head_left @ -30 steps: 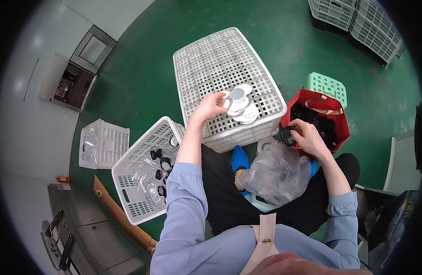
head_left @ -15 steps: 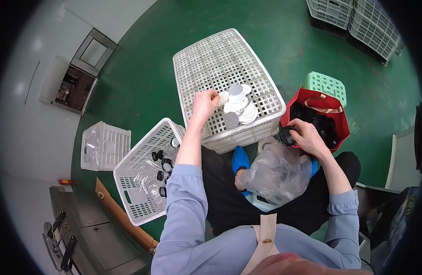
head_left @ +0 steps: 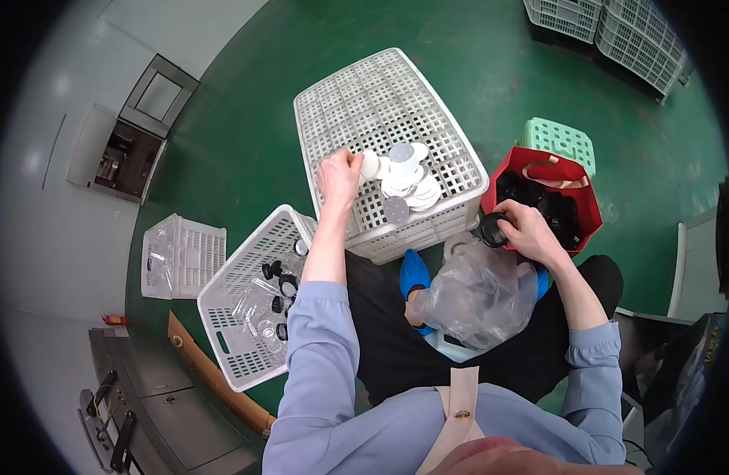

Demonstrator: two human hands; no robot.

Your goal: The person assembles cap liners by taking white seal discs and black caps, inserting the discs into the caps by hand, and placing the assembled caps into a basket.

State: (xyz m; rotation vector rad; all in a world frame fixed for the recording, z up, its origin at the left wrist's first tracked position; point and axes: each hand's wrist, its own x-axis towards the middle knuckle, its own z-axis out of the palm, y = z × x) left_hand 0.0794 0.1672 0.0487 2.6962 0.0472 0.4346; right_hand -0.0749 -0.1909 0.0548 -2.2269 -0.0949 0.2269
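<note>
My left hand pinches a white round disc between thumb and fingers, just left of a loose pile of discs. Most of the pile is white; a few discs show a grey face. They lie on the gridded top of a large white plastic crate. In my right hand is a black round lid, its open side partly showing. That hand is beside the near edge of a red bag, which contains several black lids.
Left of my legs, a white basket contains clear jars with black lids. A clear plastic bag lies between my legs. Behind the red bag sits a green perforated basket. Another white crate stands farther left, and stacked crates are at upper right.
My left hand has drawn the white disc leftward, away from the pile. The black lid in my right hand has tilted slightly, while that hand stays by the red bag.
</note>
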